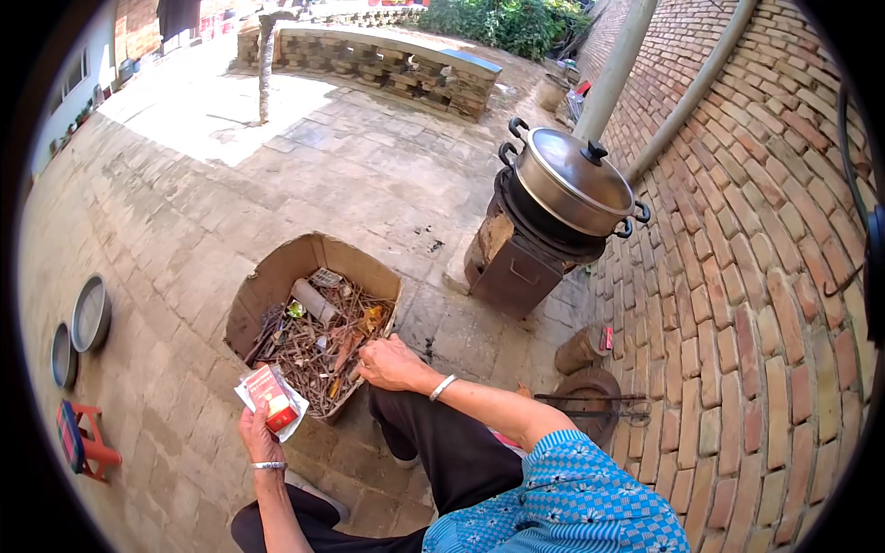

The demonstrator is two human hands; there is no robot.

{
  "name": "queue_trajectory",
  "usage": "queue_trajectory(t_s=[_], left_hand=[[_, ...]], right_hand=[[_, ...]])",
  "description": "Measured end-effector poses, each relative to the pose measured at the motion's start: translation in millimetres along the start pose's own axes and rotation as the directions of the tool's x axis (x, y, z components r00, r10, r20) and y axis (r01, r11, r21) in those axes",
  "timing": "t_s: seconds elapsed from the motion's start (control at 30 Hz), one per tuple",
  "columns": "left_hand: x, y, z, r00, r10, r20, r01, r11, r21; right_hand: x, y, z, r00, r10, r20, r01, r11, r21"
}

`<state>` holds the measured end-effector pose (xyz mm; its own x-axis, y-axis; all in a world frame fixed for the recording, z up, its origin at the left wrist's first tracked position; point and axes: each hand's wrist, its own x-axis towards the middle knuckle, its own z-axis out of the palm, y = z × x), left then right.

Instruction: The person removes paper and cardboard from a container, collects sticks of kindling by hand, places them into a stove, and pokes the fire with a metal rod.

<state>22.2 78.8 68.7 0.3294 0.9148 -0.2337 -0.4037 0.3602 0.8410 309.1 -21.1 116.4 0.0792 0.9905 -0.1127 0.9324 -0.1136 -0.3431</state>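
My left hand [259,431], a bracelet at its wrist, is closed round a small red-and-white box [268,394] with whitish plastic or paper under it. Just beyond stands an open cardboard box [251,309], filled with dry twigs [318,364], scraps and a greyish cardboard-like roll [314,300]. My right hand [395,363] is at the right side of that box, over its near right rim. Its fingers are curled together, and what they hold, if anything, is too small to make out.
A lidded steel pot [572,184] stands on a metal stove [516,272] ahead right, with a pipe [619,69] behind. A brick wall [728,304] runs along the right. Metal basins [91,313] and a red-and-blue stool [89,441] stand left. A log [579,352] is beside the wall.
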Motion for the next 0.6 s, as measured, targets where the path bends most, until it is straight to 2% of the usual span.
queue_trajectory(t_s=[0.6], left_hand=[[-0.7,-2.1,2.7,1.0,0.003,0.029,-0.003,1.0,-0.007]], right_hand=[[0.8,-1.4,0.5,1.0,-0.007,-0.01,0.007,1.0,0.027]])
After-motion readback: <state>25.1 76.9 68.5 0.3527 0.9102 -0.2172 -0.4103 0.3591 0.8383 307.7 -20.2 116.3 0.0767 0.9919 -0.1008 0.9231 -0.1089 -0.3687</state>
